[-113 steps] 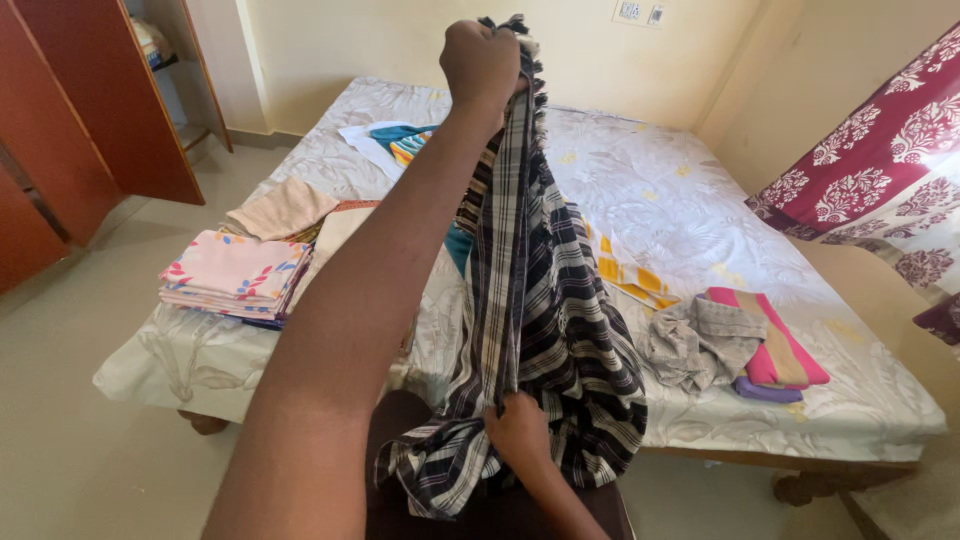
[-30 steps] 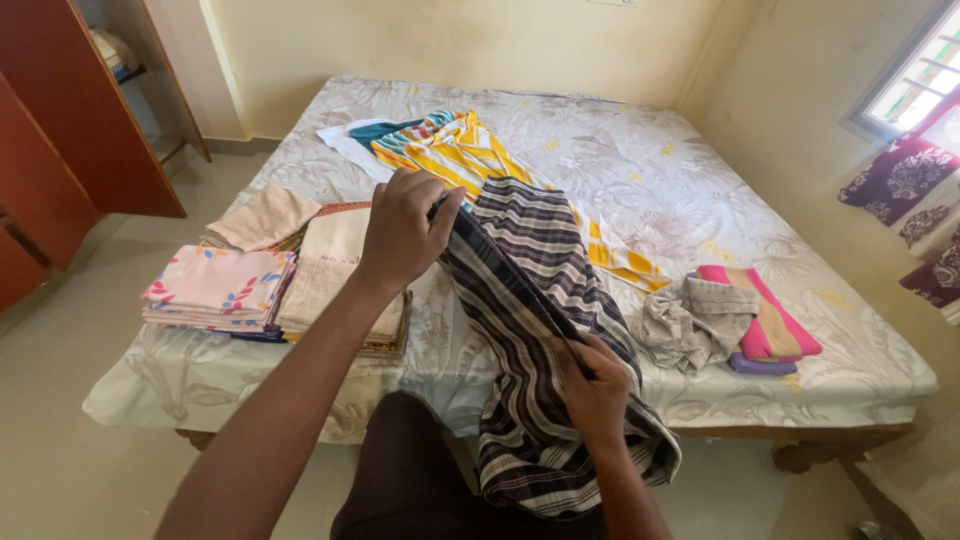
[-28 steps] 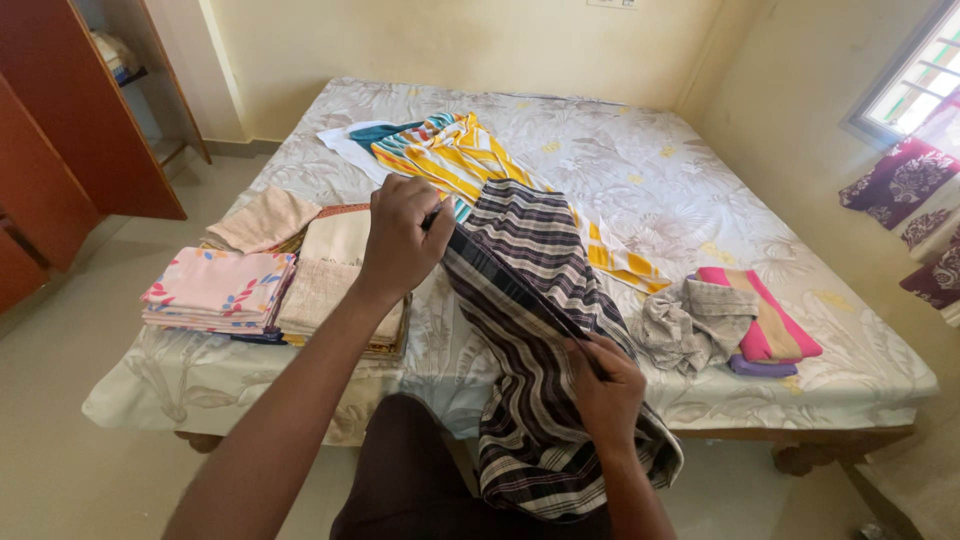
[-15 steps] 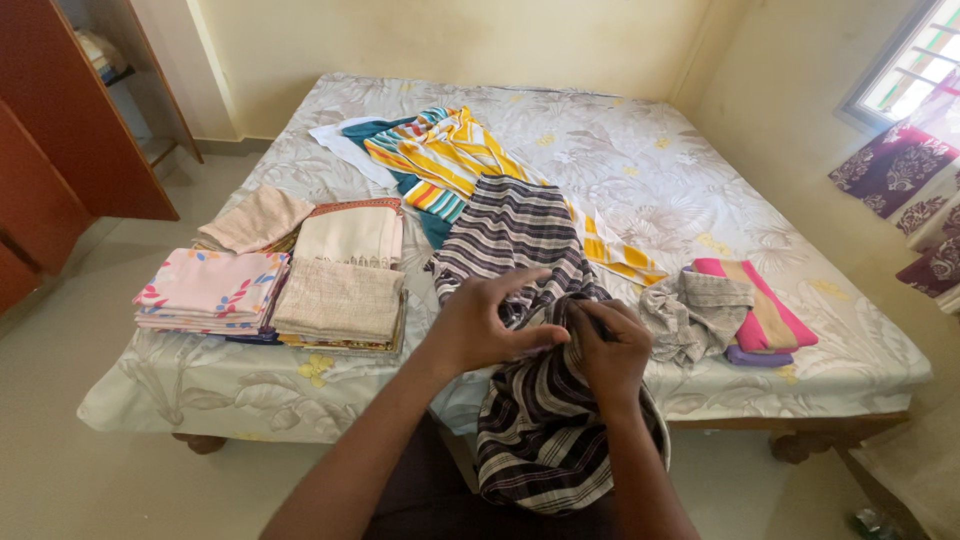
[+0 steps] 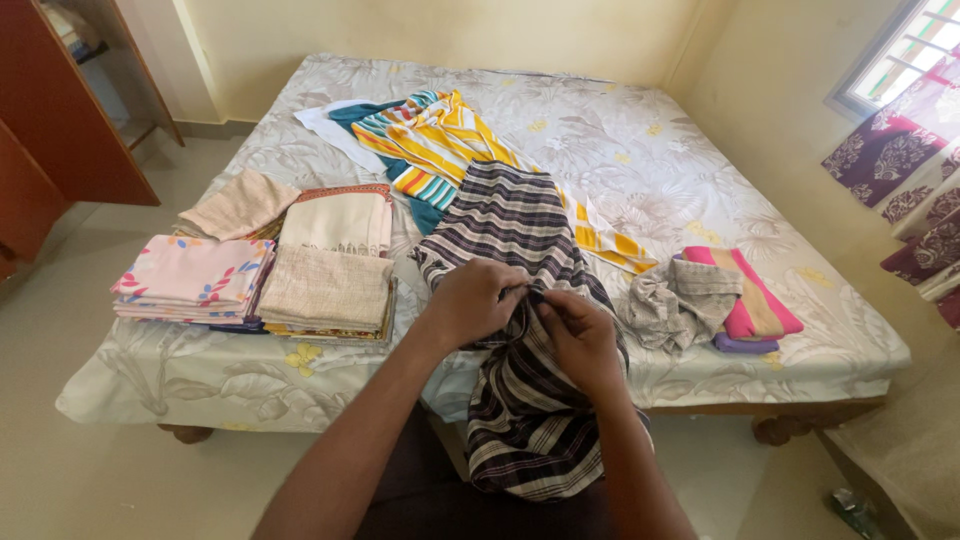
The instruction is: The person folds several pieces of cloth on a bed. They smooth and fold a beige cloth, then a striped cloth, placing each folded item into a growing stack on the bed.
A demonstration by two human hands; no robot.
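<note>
Your left hand (image 5: 475,300) has dropped to meet your right hand (image 5: 578,338). Both pinch the striped cloth (image 5: 520,250) on the bed (image 5: 680,180). Match edges squarely.

Folded cloth stacks (image 5: 255,285) at near left of floral-sheeted bed (image 5: 640,150). Yellow striped garment (image 5: 440,140) spread far centre. Crumpled grey garment (image 5: 672,300) beside pink folded cloth (image 5: 755,305) near right. Wooden wardrobe door (image 5: 60,110) far left.

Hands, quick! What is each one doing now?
Left hand: closed, pinching the striped cloth.
Right hand: closed, pinching the same cloth beside it.
</note>
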